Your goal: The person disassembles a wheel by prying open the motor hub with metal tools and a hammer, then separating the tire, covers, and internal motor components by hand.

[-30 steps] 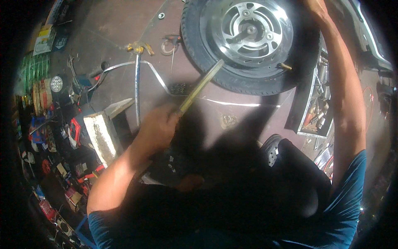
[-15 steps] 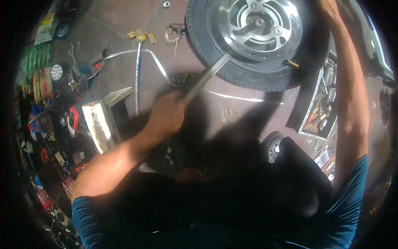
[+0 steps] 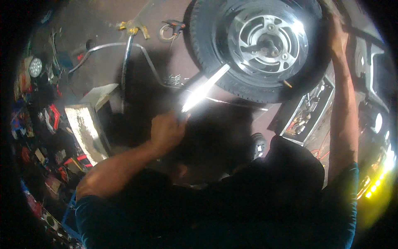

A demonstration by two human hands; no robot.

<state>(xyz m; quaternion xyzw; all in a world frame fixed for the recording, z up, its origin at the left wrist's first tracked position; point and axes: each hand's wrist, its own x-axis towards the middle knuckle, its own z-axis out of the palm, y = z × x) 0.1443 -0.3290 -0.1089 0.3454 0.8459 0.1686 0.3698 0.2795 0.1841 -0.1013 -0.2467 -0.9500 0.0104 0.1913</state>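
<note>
My left hand (image 3: pixel 168 130) is closed around a flat metal tire lever (image 3: pixel 203 93), which catches bright light. The lever's far tip reaches the seam between the black tire (image 3: pixel 248 89) and its silver wheel rim (image 3: pixel 234 62). Against the tire's right side rests my right hand (image 3: pixel 338 37); its fingers curve toward the edge, partly lost in shadow. The wheel has a slotted disc (image 3: pixel 273 64) and a hub at its middle. A brass-coloured valve stem (image 3: pixel 287 84) sticks out at its near side.
A hammer (image 3: pixel 126 58) with a yellow head, an orange-and-black handled tool (image 3: pixel 177 25) and a bent metal strip (image 3: pixel 145 54) lie left of the wheel. Beside my left forearm stands a worn wooden block (image 3: pixel 85 124). A metal tray (image 3: pixel 286 133) of sockets sits right; clutter covers the far left.
The view has shifted, so the wheel appears lower and slightly right. Its valve stem has swung clockwise a little, apparently with the wheel. The lever stays in my left hand, its tip still at the rim.
</note>
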